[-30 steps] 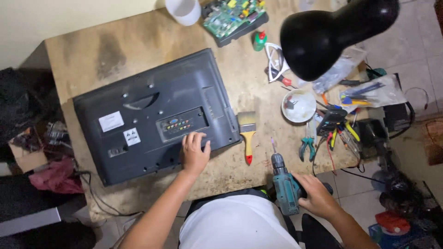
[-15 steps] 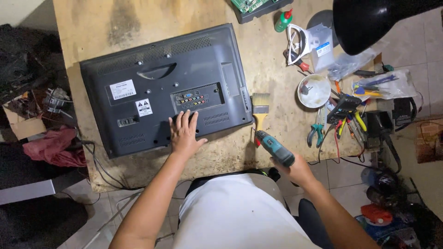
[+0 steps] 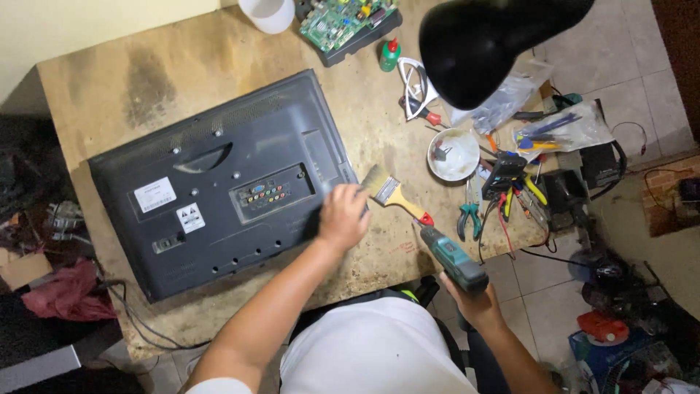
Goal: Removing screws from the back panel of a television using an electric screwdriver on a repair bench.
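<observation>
On the wooden workbench (image 3: 182, 66), the left hand (image 3: 343, 215) is pressing flat, fingers spread, on the television back (image 3: 219, 182) at its four-o'clock corner. The right hand (image 3: 474, 303) is gripping the cordless driver (image 3: 450, 257); keeping the bit square to each screw seems wise.

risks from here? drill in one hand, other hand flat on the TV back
1. The left hand rests on the TV back cover near its right edge; if the drill in the right hand comes in there, the bit could slip toward the fingers.
2. The paintbrush lies right beside that edge and could get knocked.
3. The black lamp head blocks the view of part of the bench.
</observation>
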